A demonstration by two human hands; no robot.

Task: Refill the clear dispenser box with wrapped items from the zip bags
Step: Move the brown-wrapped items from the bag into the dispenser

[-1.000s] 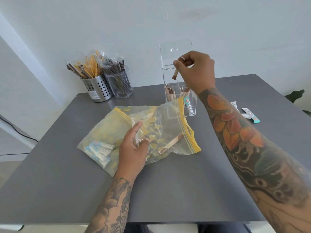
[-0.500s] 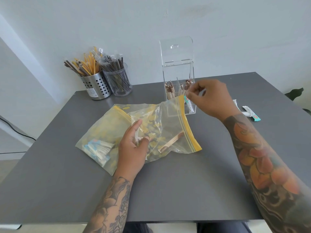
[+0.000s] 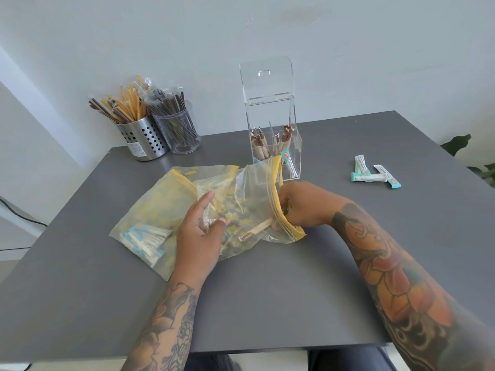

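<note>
The clear dispenser box [image 3: 270, 113] stands at the back of the grey table [image 3: 267, 303] with its lid up. It holds brown wrapped sticks and one teal-and-white packet. Two zip bags with yellow seals lie in front of it. The upper bag [image 3: 249, 194] holds a brown wrapped stick [image 3: 255, 231]. The lower bag [image 3: 150, 210] holds blue-and-white packets. My left hand [image 3: 198, 236] holds the upper bag down, with plastic between thumb and fingers. My right hand [image 3: 302, 204] has its fingers inside that bag's mouth, at the stick's end; the seal hides the fingertips.
A perforated steel cup [image 3: 143, 141] with yellow and brown wrapped sticks and a clear cup [image 3: 179, 132] with dark ones stand at the back left. Three teal-and-white packets [image 3: 375, 175] lie loose at the right. Plant leaves [image 3: 455, 144] show past the right edge.
My right hand let a brown stick go into the dispenser box, then came down empty to the upper bag's mouth and went in. My left hand stayed on the bag.
</note>
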